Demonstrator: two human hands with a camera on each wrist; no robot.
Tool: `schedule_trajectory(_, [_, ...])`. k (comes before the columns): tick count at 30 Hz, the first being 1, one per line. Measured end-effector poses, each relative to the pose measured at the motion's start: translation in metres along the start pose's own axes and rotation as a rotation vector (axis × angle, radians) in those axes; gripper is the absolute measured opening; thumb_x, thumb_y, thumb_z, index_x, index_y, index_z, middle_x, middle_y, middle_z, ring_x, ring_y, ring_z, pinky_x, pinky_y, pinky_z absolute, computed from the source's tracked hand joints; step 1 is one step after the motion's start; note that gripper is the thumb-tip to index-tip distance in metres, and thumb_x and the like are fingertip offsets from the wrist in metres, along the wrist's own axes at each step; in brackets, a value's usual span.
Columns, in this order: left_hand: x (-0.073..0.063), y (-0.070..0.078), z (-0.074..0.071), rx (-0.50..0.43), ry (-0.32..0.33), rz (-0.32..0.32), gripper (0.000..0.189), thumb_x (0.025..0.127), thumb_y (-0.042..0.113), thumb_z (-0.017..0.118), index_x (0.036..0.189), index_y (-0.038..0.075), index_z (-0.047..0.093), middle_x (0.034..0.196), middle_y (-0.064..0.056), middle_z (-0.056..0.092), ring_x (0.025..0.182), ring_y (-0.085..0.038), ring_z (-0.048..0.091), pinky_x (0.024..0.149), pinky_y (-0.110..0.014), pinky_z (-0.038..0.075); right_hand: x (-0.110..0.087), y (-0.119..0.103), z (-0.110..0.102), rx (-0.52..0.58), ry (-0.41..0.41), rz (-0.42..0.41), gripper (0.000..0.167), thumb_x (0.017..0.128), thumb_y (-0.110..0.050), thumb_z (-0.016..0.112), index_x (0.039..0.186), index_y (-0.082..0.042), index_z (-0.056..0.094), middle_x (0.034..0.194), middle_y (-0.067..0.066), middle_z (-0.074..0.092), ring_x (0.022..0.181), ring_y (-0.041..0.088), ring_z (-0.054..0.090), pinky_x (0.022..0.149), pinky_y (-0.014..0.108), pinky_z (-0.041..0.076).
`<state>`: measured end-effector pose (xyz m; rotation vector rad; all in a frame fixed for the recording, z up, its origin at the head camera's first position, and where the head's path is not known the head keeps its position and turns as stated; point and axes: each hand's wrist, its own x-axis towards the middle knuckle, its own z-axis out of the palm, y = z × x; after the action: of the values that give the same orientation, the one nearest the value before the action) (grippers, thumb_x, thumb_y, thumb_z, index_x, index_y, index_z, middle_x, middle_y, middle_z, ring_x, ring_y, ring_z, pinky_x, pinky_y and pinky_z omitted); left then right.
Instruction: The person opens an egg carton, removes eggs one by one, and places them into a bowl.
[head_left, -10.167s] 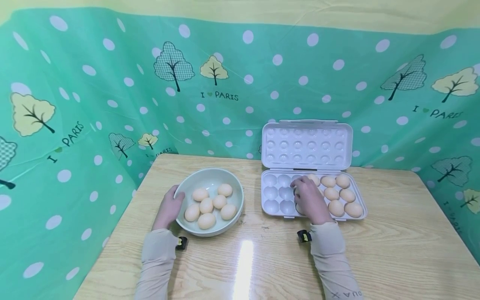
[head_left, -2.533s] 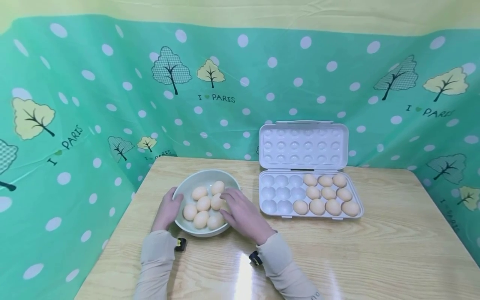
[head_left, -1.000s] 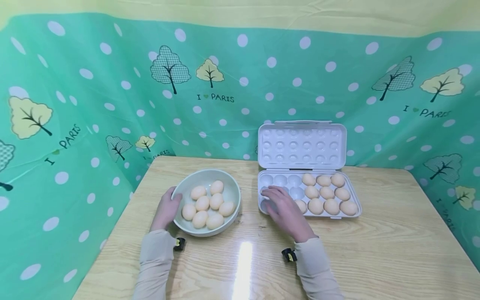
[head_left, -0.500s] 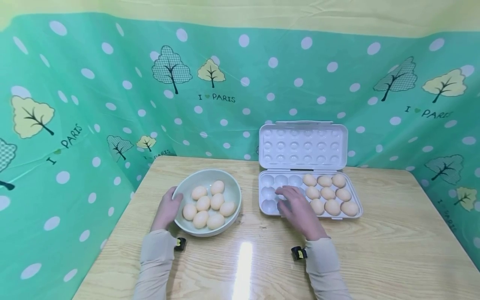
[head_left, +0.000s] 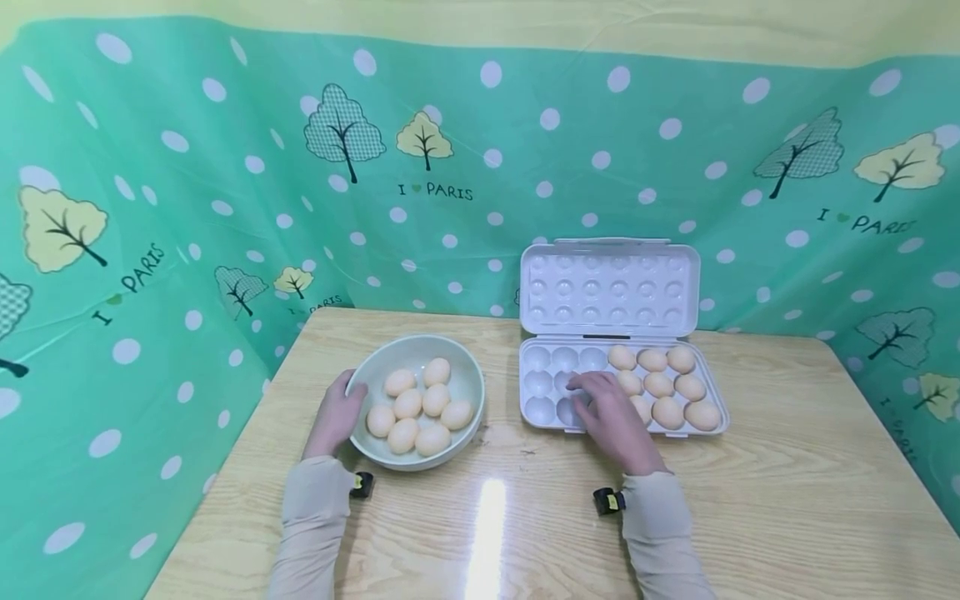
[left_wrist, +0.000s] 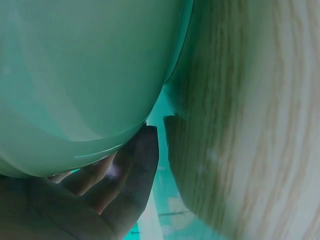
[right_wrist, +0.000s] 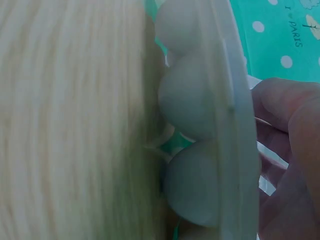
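While the left hand (head_left: 336, 417) grips the bowl (head_left: 468, 377), the right (head_left: 617, 423), hold unclear, overhangs a carton (head_left: 565, 359) stretching sideways.

Bright and evenly lit in the head view, with a long white strip of glare washing out the grain on the desk (head_left: 787, 500) and small highlights in the dimples of the open egg box (head_left: 610, 329). Much dimmer in the left wrist view, tinted green, with thin shine along the bowl (left_wrist: 90, 75) and deep shade over the left hand (left_wrist: 70, 215). Greyish and smeared in the right wrist view, blurred most over the grain.
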<state>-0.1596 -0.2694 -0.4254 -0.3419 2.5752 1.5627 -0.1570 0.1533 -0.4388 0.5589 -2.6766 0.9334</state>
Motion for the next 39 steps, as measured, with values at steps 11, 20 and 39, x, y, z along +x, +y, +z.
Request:
schedule_trajectory(11, [0.000,0.001,0.000,0.003,0.003,-0.009,0.050,0.106,0.021,0.034,0.151,0.002,0.032,0.154,-0.025,0.036,0.143,-0.042,0.035,0.120,-0.055,0.027,-0.001,0.008,-0.004,-0.002,-0.007,0.059,0.015,0.093,-0.004,0.064,0.106,-0.007,0.069,0.114,0.011,0.067,0.114,0.028,0.055,0.098,0.048,0.051])
schedule_trajectory(20, [0.000,0.002,0.000,-0.003,-0.001,-0.022,0.050,0.106,0.022,0.034,0.152,0.002,0.032,0.154,-0.025,0.036,0.143,-0.042,0.035,0.119,-0.055,0.028,-0.001,0.008,-0.008,-0.042,-0.010,0.068,0.012,0.092,-0.006,0.065,0.103,-0.007,0.070,0.109,0.008,0.068,0.104,0.024,0.058,0.088,0.044,0.054])
schedule_trajectory(39, [0.001,0.001,0.000,-0.012,-0.001,-0.017,0.050,0.106,0.022,0.034,0.152,0.002,0.032,0.155,-0.024,0.036,0.144,-0.041,0.033,0.121,-0.055,0.025,-0.002,-0.002,-0.028,-0.116,-0.096,0.079,0.017,0.082,-0.006,0.078,0.097,-0.003,0.071,0.097,0.011,0.070,0.093,0.028,0.065,0.083,0.046,0.056])
